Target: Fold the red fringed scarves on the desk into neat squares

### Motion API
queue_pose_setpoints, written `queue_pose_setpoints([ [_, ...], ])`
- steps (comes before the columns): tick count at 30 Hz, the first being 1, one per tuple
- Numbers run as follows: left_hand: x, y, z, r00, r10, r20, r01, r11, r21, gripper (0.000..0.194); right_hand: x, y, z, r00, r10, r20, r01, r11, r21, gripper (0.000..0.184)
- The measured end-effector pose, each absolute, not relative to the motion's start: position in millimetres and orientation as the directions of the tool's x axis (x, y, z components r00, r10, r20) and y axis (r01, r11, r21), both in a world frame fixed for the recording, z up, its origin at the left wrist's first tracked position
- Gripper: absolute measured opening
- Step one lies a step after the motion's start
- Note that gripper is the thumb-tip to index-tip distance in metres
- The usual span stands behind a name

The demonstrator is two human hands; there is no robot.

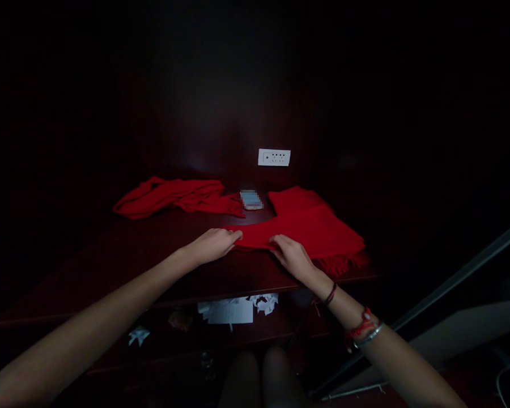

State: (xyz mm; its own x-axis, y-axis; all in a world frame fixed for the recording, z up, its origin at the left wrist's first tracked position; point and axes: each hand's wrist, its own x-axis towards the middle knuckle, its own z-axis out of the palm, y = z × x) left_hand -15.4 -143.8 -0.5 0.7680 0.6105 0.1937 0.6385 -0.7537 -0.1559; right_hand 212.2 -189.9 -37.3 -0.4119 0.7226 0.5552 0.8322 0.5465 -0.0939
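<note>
A red scarf [318, 229] with a fringed end lies partly folded on the dark wooden tabletop [161, 260]. My left hand [215, 245] pinches its left end between thumb and fingers. Farther right along the same front edge, my right hand [292, 256] grips the cloth, fingers on top and the thumb out of sight. Between the hands the cloth runs in a flat strip. Another red scarf [174, 197] lies loosely bunched at the back left, apart from both hands, its fringe pointing right.
A pale blue, blurred-out flat object [251, 199] rests between the scarves. Behind it, a white socket panel [274, 157] is set in the dark wall. On the shelf below are white papers [230, 311], crumpled paper [266, 304] and a small pale scrap [139, 336].
</note>
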Motion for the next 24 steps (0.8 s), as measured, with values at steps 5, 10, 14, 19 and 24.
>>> queue_pose_setpoints([
  [5, -13, -137, -4, 0.809, 0.534, 0.245, 0.545, -0.838, 0.028, 0.015, 216, -183, -37, -0.366, 0.746, 0.557, 0.806, 0.553, -0.211, 0.006],
  [10, -14, -126, -14, 0.811, 0.533, 0.239, 0.525, -0.845, 0.103, 0.015, 218, -185, -34, -0.390, 0.779, 0.492, 0.837, 0.522, -0.163, 0.009],
  [14, -17, -120, -15, 0.829, 0.504, 0.243, 0.516, -0.857, 0.015, 0.021, 211, -187, -31, -0.423, 0.778, 0.465, 0.863, 0.502, -0.056, 0.009],
  [19, -19, -118, -28, 0.869, 0.416, 0.268, 0.470, -0.864, -0.180, 0.028, 191, -189, -37, -0.418, 0.735, 0.533, 0.894, 0.438, 0.097, 0.011],
  [24, -21, -122, -35, 0.864, 0.381, 0.328, 0.458, -0.866, -0.202, 0.025, 187, -189, -46, -0.384, 0.731, 0.563, 0.904, 0.423, 0.067, 0.014],
])
